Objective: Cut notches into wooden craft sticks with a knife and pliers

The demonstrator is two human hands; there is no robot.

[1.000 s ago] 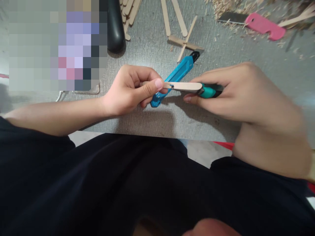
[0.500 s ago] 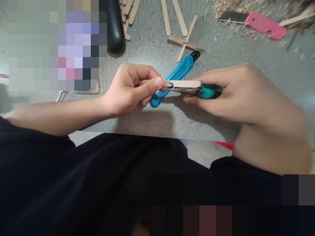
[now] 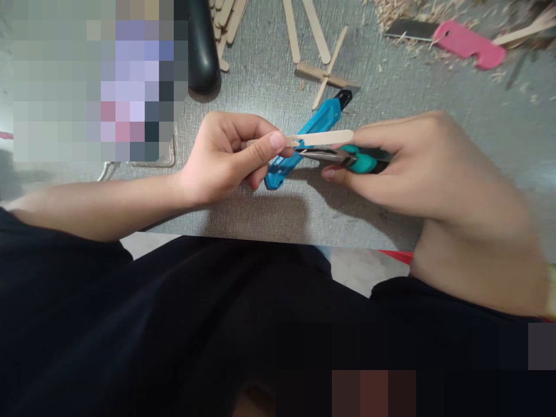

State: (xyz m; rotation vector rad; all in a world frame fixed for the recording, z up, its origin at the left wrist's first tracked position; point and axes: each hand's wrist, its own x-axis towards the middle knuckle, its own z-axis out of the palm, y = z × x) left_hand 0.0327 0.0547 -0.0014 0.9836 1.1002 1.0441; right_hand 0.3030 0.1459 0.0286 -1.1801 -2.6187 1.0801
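My left hand pinches a flat wooden craft stick near its middle, between thumb and fingers. A small notch shows in the stick's edge close to my thumb. In my right hand is a pair of needle-nose pliers with teal and black handles. Their jaws point left, just below the stick, with the tip near the notch; whether they touch the wood I cannot tell. Beneath both lies a blue utility knife on the table, its blade end toward two crossed sticks.
Two loose sticks lie beyond the crossed pair, and several more sticks are piled beside a black rounded object. At the far right, a pink-handled knife rests among wood shavings. The table's edge runs close to my body.
The stick's right end has tilted up slightly, away from the pliers. The pliers' jaws have turned and dropped below the stick, showing more of their metal. Both hands stay nearly in place.
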